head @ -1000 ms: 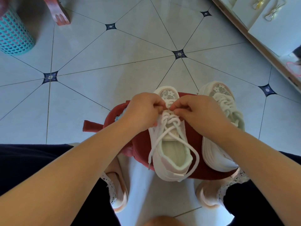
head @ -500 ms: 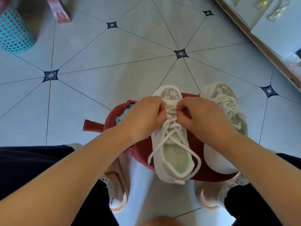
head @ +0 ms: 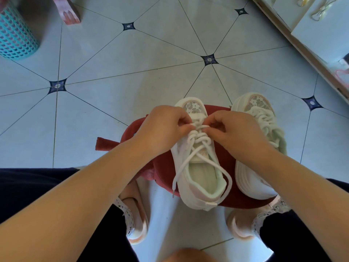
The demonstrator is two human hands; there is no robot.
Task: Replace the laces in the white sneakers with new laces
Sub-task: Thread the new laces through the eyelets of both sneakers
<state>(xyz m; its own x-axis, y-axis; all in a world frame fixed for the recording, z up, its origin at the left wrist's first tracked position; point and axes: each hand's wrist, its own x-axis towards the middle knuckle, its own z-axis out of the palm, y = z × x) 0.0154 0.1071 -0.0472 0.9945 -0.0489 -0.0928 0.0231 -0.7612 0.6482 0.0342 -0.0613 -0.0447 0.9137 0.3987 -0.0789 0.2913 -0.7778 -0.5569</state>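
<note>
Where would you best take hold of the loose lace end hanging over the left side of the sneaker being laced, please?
Pinch the loose lace end just above its tip, coming in from the left over the red stool. There it hangs clear of the sneaker and has nothing around it. Higher up it runs into the crossings.

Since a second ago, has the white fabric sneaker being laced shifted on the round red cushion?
No: the sneaker still overhangs the cushion at its far edge, below the dark floor star.
</note>
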